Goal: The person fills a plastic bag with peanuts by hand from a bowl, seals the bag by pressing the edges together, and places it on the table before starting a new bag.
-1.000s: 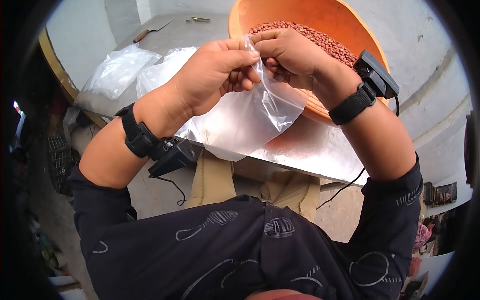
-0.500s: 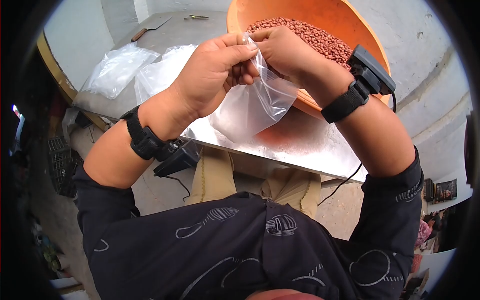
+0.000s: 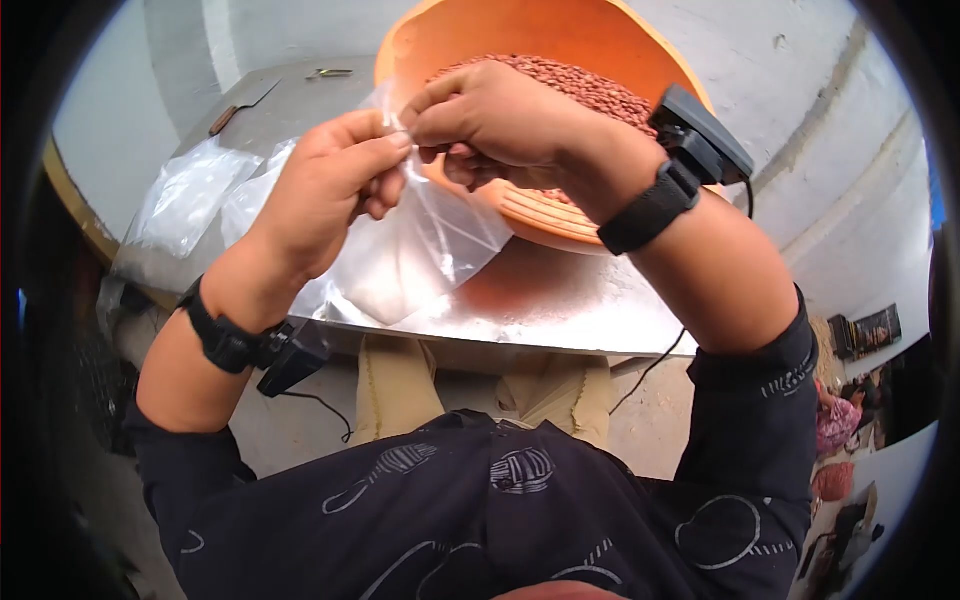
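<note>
A clear plastic bag (image 3: 445, 235) hangs between my two hands over the metal table's front part. My left hand (image 3: 335, 185) pinches the gathered top of the bag between thumb and fingers. Close beside it, my right hand (image 3: 510, 120) has its thumb and index finger closed on the same top edge, its other fingers curled. Behind my right hand stands a large orange basin (image 3: 560, 25), holding a heap of small reddish-brown peanuts or beans (image 3: 575, 82). The hands cover part of the basin's near side.
More clear plastic bags (image 3: 190, 195) lie on the metal table (image 3: 610, 300) at the left. Farther back are a wooden-handled knife (image 3: 228, 118) and a small metal tool (image 3: 328, 73). Walls stand behind and to the right. A person in pink (image 3: 838, 420) is at the far right.
The whole view has shifted, so table, basin and hands appear farther left. Relative to the bag, my right hand has come down in front of its top, and both hands stay at its gathered edge.
</note>
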